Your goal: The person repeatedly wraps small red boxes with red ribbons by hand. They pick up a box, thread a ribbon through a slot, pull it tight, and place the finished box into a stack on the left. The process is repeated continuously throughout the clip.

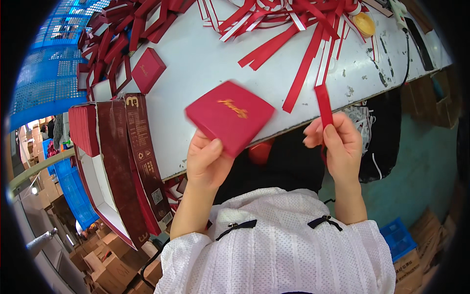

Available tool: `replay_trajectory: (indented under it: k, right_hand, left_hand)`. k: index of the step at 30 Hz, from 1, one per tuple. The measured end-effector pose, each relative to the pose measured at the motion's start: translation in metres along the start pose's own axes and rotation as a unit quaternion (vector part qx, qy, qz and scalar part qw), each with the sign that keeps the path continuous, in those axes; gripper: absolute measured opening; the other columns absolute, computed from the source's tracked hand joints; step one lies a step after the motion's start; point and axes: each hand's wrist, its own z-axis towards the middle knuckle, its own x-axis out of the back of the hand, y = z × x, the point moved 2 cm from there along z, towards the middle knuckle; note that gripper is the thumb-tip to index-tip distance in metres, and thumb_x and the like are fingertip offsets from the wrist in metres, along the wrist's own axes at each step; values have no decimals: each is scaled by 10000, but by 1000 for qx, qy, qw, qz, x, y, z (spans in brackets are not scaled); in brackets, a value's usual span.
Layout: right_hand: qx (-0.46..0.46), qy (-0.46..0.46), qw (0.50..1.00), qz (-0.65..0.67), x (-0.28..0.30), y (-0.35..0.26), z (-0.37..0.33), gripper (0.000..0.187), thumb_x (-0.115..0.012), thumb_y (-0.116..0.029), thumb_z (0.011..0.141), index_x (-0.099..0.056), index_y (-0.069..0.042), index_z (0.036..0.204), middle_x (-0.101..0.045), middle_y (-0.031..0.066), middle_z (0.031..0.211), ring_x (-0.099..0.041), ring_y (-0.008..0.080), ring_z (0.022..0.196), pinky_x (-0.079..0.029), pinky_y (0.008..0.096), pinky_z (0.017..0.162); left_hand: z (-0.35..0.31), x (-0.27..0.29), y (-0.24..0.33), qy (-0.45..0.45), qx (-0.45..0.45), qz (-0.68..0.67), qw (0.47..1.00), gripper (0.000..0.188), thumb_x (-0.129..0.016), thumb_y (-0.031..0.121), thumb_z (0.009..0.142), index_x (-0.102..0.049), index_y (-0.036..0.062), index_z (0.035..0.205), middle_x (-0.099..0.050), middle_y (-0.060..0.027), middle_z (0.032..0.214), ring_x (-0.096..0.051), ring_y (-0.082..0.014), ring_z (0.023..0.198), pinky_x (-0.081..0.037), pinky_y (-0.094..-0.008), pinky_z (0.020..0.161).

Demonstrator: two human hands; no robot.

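Observation:
My left hand grips a flat, square red box by its near left corner, thumb on top. Gold script runs across the lid, and the box is tilted above the table's front edge. In my right hand, a red ribbon strip is pinched between thumb and fingers. Its white-backed far part reaches back toward the ribbon pile on the table. The box and the strip are apart from each other.
On the white table, a heap of red boxes lies at the far left, with a single box beside it. An open brown carton with red contents stands at the left. A yellow tape roll sits far right.

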Motion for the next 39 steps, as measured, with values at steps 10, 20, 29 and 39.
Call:
replay_trajectory:
  k: [10, 20, 29, 39]
  right_hand:
    - [150, -145, 961, -181, -30, -5, 4, 139, -565, -46, 778, -497, -8, 663, -431, 58, 576, -407, 175, 508, -325, 285, 474]
    - [142, -145, 960, -192, -31, -9, 4, 150, -547, -30, 763, -468, -3, 638, -434, 70, 571, -415, 183, 488, -327, 295, 457]
    - [150, -146, 942, -262, -30, -11, 7, 133, -552, -60, 765, -492, 1, 663, -468, 97, 598, -453, 233, 506, -362, 314, 481]
    - [-17, -163, 957, -238, -24, 1, 20, 125, -569, -107, 786, -574, 18, 780, -557, 86, 617, -536, 132, 550, -411, 260, 517]
  left_hand:
    - [-2, -25, -24, -26, -42, 194, 980, 309, -415, -86, 790, -438, -20, 1091, -563, -95, 963, -527, -111, 796, -411, -235, 653]
    - [-4, -29, -24, -33, -22, 147, 988, 307, -419, -72, 787, -442, -29, 1090, -555, -99, 984, -528, -124, 830, -407, -246, 685]
    - [2, -27, -29, 82, -69, 175, 979, 179, -469, -47, 839, -490, -4, 1012, -579, -79, 913, -554, -108, 797, -440, -219, 681]
    - [3, -15, -25, 63, -65, 127, 988, 207, -446, 48, 864, -472, -31, 1053, -553, -142, 1026, -571, -226, 932, -486, -394, 820]
